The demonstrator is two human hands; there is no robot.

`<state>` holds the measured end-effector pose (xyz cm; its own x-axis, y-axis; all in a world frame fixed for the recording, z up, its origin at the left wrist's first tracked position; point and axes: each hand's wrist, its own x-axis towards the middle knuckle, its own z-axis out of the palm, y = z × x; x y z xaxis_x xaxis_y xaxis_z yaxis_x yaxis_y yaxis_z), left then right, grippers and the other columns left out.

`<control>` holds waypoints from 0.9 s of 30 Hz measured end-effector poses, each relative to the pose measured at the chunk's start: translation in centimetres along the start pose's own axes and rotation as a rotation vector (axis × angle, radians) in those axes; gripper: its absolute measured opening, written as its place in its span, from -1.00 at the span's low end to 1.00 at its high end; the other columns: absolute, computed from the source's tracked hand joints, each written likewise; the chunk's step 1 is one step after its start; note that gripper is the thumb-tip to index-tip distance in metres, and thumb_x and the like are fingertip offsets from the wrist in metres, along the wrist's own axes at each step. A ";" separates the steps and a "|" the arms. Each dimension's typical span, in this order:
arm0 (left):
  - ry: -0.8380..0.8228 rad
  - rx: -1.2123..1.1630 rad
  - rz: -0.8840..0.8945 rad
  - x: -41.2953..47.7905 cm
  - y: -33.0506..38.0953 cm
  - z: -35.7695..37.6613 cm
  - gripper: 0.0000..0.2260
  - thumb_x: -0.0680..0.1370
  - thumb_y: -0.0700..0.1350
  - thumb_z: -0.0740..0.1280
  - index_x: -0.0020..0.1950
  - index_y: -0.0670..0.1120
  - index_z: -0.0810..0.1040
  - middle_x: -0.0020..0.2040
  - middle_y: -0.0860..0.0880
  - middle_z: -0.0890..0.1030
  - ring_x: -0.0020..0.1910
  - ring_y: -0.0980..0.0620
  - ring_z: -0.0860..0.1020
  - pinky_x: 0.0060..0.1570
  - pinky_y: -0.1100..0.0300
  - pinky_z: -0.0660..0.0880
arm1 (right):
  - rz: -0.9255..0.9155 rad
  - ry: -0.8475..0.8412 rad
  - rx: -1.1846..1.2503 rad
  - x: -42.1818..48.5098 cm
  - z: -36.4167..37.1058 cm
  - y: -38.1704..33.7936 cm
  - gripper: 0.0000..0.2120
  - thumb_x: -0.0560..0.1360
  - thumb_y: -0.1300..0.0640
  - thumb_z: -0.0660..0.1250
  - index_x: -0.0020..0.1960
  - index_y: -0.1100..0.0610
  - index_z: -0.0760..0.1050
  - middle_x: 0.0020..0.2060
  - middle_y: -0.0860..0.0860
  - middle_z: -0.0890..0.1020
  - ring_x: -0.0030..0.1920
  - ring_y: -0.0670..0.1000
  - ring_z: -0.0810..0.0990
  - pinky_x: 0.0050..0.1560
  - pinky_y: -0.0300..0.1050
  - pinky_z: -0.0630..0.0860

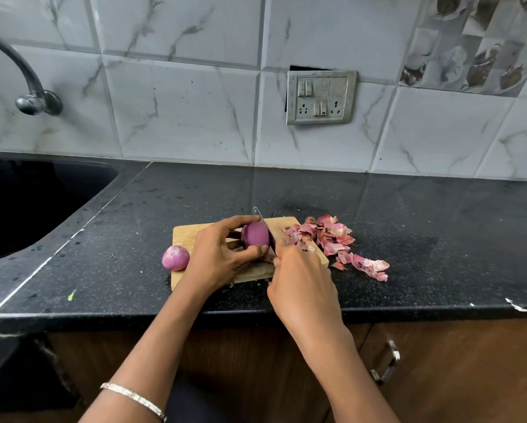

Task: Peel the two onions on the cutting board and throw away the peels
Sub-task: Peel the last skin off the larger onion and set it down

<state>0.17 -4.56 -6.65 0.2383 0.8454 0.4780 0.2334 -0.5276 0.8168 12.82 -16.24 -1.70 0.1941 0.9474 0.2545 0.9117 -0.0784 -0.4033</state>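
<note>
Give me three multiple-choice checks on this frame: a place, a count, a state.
1. Where do the peels lie?
A) in the sink
B) on the right end of the cutting board and the counter beside it
C) on the floor
2. How many onions are in view?
A) one
B) three
C) two
3. What is the right hand doing?
A) gripping a knife set against the onion in the left hand
B) lying flat on the counter
C) pinching a peel
Answers: 1 B, the pink skins spread from the board's right end onto the black counter. 2 C, one is held and one sits at the board's left edge. 3 A, the blade rises from that hand beside the held onion.
</note>
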 end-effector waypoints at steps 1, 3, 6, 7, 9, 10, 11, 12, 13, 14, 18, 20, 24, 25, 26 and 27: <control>-0.004 -0.001 -0.003 0.0 0.1 0.0 -0.54 0.40 -0.11 0.62 0.27 0.07 0.65 0.04 0.07 0.70 0.07 0.16 0.64 0.14 0.15 0.62 | -0.002 0.003 -0.010 -0.5 0.0 0.1 -0.55 0.64 0.19 0.26 0.50 0.01 0.32 0.09 0.06 0.62 0.10 0.14 0.64 -0.18 -0.08 0.42; -0.018 0.006 0.004 0.0 0.3 0.1 -0.52 0.40 -0.11 0.61 0.29 0.08 0.63 0.07 0.08 0.68 0.07 0.17 0.64 0.16 0.15 0.61 | 0.005 0.005 -0.019 -0.7 0.1 0.5 -0.49 0.63 0.19 0.28 0.55 -0.01 0.27 0.11 0.06 0.62 0.12 0.15 0.64 -0.16 -0.07 0.45; -0.041 0.080 0.023 0.3 0.0 0.1 -0.48 0.42 -0.03 0.60 0.35 0.16 0.58 0.16 0.08 0.62 0.12 0.12 0.62 0.19 0.08 0.59 | 0.030 0.009 -0.007 0.5 0.0 0.8 -0.64 0.64 0.17 0.27 0.42 0.02 0.42 -0.05 0.02 0.52 0.07 0.16 0.62 -0.17 -0.05 0.41; -0.055 0.101 0.019 0.3 0.1 0.1 -0.46 0.42 -0.01 0.59 0.38 0.17 0.56 0.17 0.07 0.60 0.13 0.11 0.61 0.20 0.09 0.59 | 0.036 0.000 -0.008 0.8 -0.1 1.0 -0.69 0.63 0.17 0.26 0.36 0.03 0.45 -0.07 0.01 0.49 0.05 0.17 0.61 -0.18 -0.04 0.40; -0.073 0.140 0.013 0.4 0.2 0.2 -0.42 0.42 0.00 0.59 0.42 0.17 0.52 0.16 0.08 0.58 0.13 0.11 0.61 0.17 0.18 0.57 | 0.044 -0.008 -0.004 1.2 -0.2 1.3 -0.76 0.63 0.17 0.27 0.28 0.05 0.49 -0.07 0.03 0.52 0.03 0.19 0.61 -0.19 -0.02 0.41; -0.075 0.155 0.013 0.4 0.3 0.2 -0.41 0.42 0.00 0.59 0.42 0.17 0.52 0.15 0.09 0.58 0.11 0.12 0.61 0.14 0.21 0.57 | 0.044 -0.005 0.003 1.2 -0.2 1.4 -0.79 0.62 0.16 0.28 0.25 0.05 0.50 -0.08 0.03 0.52 0.03 0.19 0.61 -0.19 -0.02 0.41; -0.074 0.163 0.015 0.4 0.5 0.3 -0.41 0.42 0.00 0.59 0.42 0.16 0.52 0.15 0.09 0.57 0.10 0.12 0.61 0.13 0.22 0.56 | 0.044 -0.002 0.009 1.2 -0.2 1.5 -0.82 0.62 0.16 0.28 0.21 0.05 0.51 -0.11 0.02 0.51 0.03 0.19 0.60 -0.20 -0.02 0.40; -0.072 0.165 0.013 0.4 0.5 0.4 -0.42 0.42 0.00 0.59 0.42 0.16 0.52 0.15 0.09 0.58 0.09 0.12 0.61 0.12 0.21 0.57 | 0.043 -0.002 0.022 1.2 -0.2 1.6 -0.87 0.62 0.16 0.29 0.16 0.05 0.52 -0.13 0.01 0.49 0.02 0.19 0.60 -0.20 -0.03 0.39; -0.067 0.162 0.007 0.5 0.5 0.4 -0.42 0.42 0.00 0.59 0.41 0.17 0.53 0.16 0.09 0.59 0.08 0.11 0.62 0.13 0.19 0.57 | 0.048 -0.003 0.024 1.3 -0.2 1.7 -0.92 0.62 0.17 0.29 0.10 0.05 0.51 -0.16 0.00 0.47 -0.01 0.18 0.58 -0.22 -0.05 0.37; -0.063 0.159 -0.005 0.6 0.5 0.4 -0.43 0.42 0.01 0.59 0.40 0.17 0.53 0.17 0.08 0.60 0.07 0.10 0.63 0.13 0.17 0.58 | 0.054 -0.004 0.030 1.4 -0.2 1.7 -0.96 0.62 0.17 0.28 0.03 0.04 0.49 -0.20 -0.02 0.45 -0.05 0.17 0.55 -0.23 -0.06 0.34; -0.065 0.194 -0.027 0.9 0.7 0.2 -0.43 0.40 0.06 0.59 0.39 0.17 0.55 0.20 0.07 0.64 0.02 0.09 0.64 0.13 0.11 0.58 | 0.065 -0.026 0.071 2.5 -0.1 1.5 -0.93 0.61 0.18 0.29 0.05 0.06 0.52 -0.19 0.03 0.50 -0.07 0.13 0.48 -0.22 -0.07 0.33; -0.060 0.218 -0.024 1.0 0.8 0.3 -0.43 0.40 0.08 0.59 0.39 0.16 0.55 0.19 0.08 0.65 0.01 0.09 0.64 0.12 0.12 0.57 | 0.062 -0.038 0.079 2.9 -0.2 1.5 -0.80 0.61 0.18 0.29 0.21 0.06 0.56 -0.13 0.07 0.54 -0.05 0.13 0.48 -0.18 -0.06 0.34; -0.059 0.239 -0.009 1.1 0.9 0.6 -0.42 0.39 0.08 0.59 0.39 0.15 0.56 0.22 0.10 0.65 0.02 0.12 0.64 0.10 0.18 0.56 | 0.074 -0.045 0.101 2.8 0.1 2.2 -0.84 0.63 0.16 0.27 0.18 0.08 0.55 -0.17 0.00 0.45 -0.01 0.10 0.47 -0.14 -0.04 0.34; -0.055 0.237 -0.006 1.0 0.9 0.7 -0.43 0.39 0.08 0.59 0.38 0.16 0.56 0.20 0.11 0.66 0.01 0.13 0.64 0.09 0.20 0.56 | 0.075 -0.046 0.101 2.6 0.3 2.3 -0.87 0.63 0.16 0.28 0.14 0.08 0.54 -0.16 0.01 0.46 0.01 0.12 0.51 -0.16 -0.04 0.35; -0.050 0.235 -0.007 1.0 0.9 0.7 -0.43 0.38 0.09 0.60 0.37 0.16 0.57 0.16 0.13 0.67 -0.01 0.15 0.64 0.08 0.21 0.56 | 0.071 -0.038 0.101 2.2 0.4 2.4 -0.90 0.62 0.16 0.29 0.12 0.08 0.54 -0.13 0.02 0.47 0.03 0.15 0.55 -0.16 -0.05 0.36; -0.047 0.232 -0.008 1.0 0.8 0.7 -0.44 0.38 0.09 0.60 0.37 0.17 0.58 0.13 0.14 0.68 -0.02 0.15 0.65 0.08 0.21 0.56 | 0.067 -0.030 0.099 2.0 0.6 2.5 -0.88 0.61 0.16 0.29 0.13 0.07 0.54 -0.10 0.01 0.47 0.05 0.16 0.57 -0.16 -0.05 0.36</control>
<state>1.22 -4.23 -5.71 0.2780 0.8475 0.4522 0.4442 -0.5308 0.7218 15.28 -14.35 -2.74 0.2410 0.9500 0.1986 0.8566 -0.1120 -0.5037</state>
